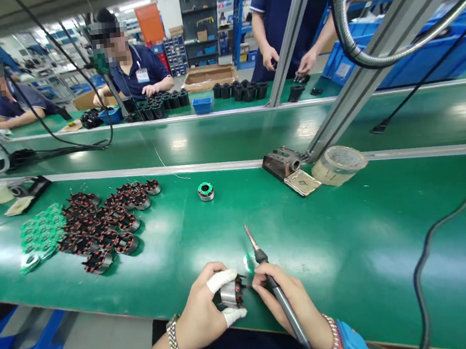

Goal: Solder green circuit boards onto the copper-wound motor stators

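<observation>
My left hand (207,302), with white finger cots on thumb and a finger, grips a motor stator (230,294) turned on its side near the front edge. Its copper windings and black prongs face my right hand (285,296). That hand holds a soldering iron (283,302), tip pointing up and away, while its thumb and fingertip pinch close beside the stator's prongs. Whether something thin sits in that pinch is too small to tell. Just beyond the fingertips lies a green circuit board ring (248,263). Farther back stands a stator topped with a green board (205,192).
Several bare stators (104,221) and a pile of green boards (43,230) lie left. A soldering iron stand (282,161), sponge (302,182) and round tub (339,164) stand back right. A cable (423,265) crosses the right side. Co-workers sit and stand beyond the metal posts.
</observation>
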`<state>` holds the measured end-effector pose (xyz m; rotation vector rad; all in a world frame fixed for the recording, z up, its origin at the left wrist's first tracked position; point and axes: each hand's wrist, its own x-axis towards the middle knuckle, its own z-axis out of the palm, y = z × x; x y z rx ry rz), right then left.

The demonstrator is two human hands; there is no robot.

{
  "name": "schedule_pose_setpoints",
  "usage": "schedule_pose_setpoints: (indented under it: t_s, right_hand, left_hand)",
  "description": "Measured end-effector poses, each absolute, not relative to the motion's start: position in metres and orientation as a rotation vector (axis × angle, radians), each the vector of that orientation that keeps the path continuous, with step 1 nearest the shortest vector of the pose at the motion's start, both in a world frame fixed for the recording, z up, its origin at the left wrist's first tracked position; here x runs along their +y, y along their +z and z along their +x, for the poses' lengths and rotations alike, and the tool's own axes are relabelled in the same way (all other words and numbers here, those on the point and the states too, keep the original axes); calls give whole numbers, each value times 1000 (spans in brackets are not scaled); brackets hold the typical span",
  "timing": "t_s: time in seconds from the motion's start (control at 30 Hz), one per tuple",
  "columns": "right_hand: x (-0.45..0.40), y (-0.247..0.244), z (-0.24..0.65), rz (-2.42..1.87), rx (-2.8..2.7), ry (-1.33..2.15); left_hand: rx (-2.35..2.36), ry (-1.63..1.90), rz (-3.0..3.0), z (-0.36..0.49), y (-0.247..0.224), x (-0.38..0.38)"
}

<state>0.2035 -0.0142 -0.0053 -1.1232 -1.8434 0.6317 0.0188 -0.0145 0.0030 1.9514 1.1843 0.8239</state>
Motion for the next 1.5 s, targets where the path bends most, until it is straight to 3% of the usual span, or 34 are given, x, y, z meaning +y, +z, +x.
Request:
schedule_pose_setpoints:
  t_s: [0.3, 0.87, 1.5]
  right_hand:
    - [-6, 7, 240, -1077, -1919, 445]
    - [-5, 12, 264, -1057, -1823, 804]
    - [-2, 10, 262, -1085, -1791, 840]
  left_hand:
    - [1165, 790, 1903, 13, -1, 7]
    - [1208, 749, 1931, 16, -4, 19]
    - [1197, 732, 1875, 15, -9, 20]
